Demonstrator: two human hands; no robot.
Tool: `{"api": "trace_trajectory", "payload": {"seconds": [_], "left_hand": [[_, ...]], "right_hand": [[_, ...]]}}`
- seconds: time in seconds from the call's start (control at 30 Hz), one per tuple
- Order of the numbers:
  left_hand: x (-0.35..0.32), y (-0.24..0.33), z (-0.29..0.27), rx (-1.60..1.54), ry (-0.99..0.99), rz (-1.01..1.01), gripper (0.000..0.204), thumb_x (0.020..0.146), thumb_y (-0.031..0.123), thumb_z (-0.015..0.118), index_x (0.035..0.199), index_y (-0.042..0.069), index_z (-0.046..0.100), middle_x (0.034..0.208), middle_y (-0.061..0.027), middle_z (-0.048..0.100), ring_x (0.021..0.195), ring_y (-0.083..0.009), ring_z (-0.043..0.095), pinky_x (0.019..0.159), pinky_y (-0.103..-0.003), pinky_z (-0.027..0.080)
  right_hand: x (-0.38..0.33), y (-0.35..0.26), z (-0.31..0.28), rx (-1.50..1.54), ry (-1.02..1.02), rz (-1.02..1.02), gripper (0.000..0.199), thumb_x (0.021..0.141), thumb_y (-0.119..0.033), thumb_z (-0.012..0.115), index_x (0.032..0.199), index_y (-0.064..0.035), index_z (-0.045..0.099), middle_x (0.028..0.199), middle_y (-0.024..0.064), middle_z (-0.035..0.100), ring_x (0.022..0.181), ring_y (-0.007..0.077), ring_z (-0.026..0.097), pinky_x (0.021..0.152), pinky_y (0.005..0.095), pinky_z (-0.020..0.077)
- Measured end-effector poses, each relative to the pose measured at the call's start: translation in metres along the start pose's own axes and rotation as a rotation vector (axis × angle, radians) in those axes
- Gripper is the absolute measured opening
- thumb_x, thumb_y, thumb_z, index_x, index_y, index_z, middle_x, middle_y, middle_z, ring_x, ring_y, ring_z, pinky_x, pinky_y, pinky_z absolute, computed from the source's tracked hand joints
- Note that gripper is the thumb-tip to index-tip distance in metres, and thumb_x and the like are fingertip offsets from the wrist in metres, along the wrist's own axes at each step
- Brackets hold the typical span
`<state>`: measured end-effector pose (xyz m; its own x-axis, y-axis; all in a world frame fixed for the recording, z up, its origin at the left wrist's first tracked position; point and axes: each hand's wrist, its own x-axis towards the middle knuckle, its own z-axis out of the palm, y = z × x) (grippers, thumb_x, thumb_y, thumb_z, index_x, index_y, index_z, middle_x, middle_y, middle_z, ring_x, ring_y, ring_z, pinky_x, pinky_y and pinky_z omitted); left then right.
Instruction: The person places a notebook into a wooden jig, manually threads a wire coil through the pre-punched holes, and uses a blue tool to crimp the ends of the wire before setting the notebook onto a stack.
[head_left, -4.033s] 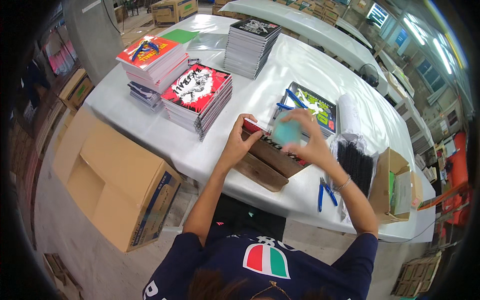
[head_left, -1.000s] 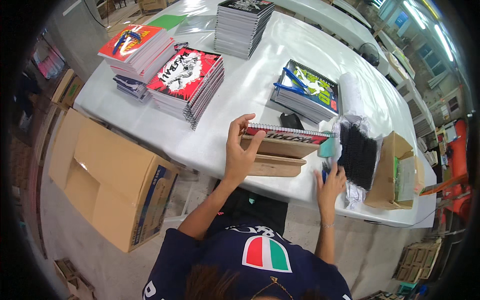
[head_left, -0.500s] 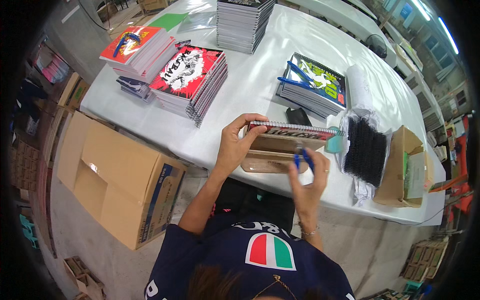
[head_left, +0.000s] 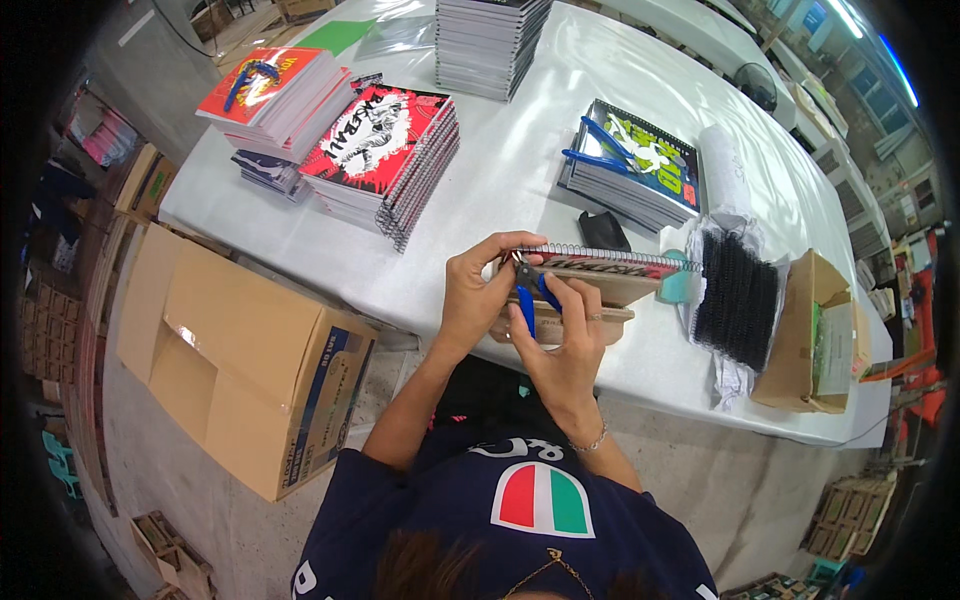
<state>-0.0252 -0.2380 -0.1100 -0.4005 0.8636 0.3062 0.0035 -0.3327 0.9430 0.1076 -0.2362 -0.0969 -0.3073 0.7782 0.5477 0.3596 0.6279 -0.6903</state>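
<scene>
My left hand point(head_left: 478, 290) pinches the left end of a red-covered spiral notebook point(head_left: 625, 267), which stands on edge with its wire coil point(head_left: 600, 252) upward. Beneath and in front of the notebook is a wooden holder point(head_left: 590, 322) at the table's near edge. Blue-handled wire cutters point(head_left: 527, 308) are gripped in my right hand point(head_left: 565, 350). Their jaws meet the left end of the coil, right by my left fingertips. Whether the jaws are closed on the wire is hidden by the fingers. A black object point(head_left: 604, 231) lies just behind the notebook.
Red-covered notebooks point(head_left: 380, 150) are stacked at left, beside orange-covered ones point(head_left: 265, 90). Another stack point(head_left: 630, 165) with blue pliers point(head_left: 600, 150) on top sits beyond my hands. Black coils point(head_left: 740, 305) and a cardboard box point(head_left: 805, 340) are at right. A large carton point(head_left: 240, 360) stands left.
My right hand has moved left with the wire cutters, from the middle of the notebook to the coil's left end. The left hand keeps its hold; the view has shifted slightly.
</scene>
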Motion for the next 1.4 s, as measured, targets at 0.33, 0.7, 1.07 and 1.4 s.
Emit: {"api": "trace_trajectory", "payload": {"seconds": [0.33,0.7,1.07,1.4], "left_hand": [[0.000,0.007,-0.001,0.179,-0.038,0.033,0.025,0.091,-0.003,0.057,0.112,0.003,0.068,0.103,-0.0101,0.071,0.096,-0.0154,0.068,0.082,-0.027,0.053],[0.013,0.037,-0.008,0.206,0.027,-0.110,0.022,0.101,0.016,0.045,0.117,0.003,0.054,0.112,-0.0059,0.061,0.097,-0.0105,0.060,0.081,-0.023,0.049],[0.224,0.156,-0.125,1.266,-0.077,0.770,0.025,0.091,0.017,0.040,0.101,-0.003,0.052,0.102,-0.0158,0.056,0.095,-0.0278,0.055,0.088,-0.033,0.042],[0.260,0.020,-0.146,1.488,-0.377,0.367,0.036,0.093,0.031,0.044,0.116,0.009,0.062,0.119,-0.0135,0.058,0.115,-0.0283,0.053,0.108,-0.047,0.028]], "right_hand": [[0.000,-0.003,-0.023,1.091,-0.451,0.752,0.030,0.099,-0.021,0.053,0.120,-0.0023,0.044,0.105,0.0127,0.057,0.093,0.0192,0.063,0.085,0.0330,0.0521],[-0.055,0.170,-0.126,-0.532,0.147,0.175,0.033,0.091,-0.012,0.061,0.121,-0.0002,0.057,0.117,0.0214,0.053,0.110,0.0348,0.051,0.097,0.0445,0.0373],[-0.062,0.176,-0.117,-0.670,0.115,0.214,0.021,0.093,-0.013,0.056,0.111,-0.0067,0.064,0.119,0.0159,0.056,0.116,0.0326,0.048,0.101,0.0464,0.0311],[-0.058,0.176,-0.121,-0.650,0.147,0.172,0.018,0.091,-0.008,0.057,0.107,-0.0053,0.065,0.112,0.0157,0.058,0.109,0.0331,0.052,0.096,0.0449,0.0360]]}}
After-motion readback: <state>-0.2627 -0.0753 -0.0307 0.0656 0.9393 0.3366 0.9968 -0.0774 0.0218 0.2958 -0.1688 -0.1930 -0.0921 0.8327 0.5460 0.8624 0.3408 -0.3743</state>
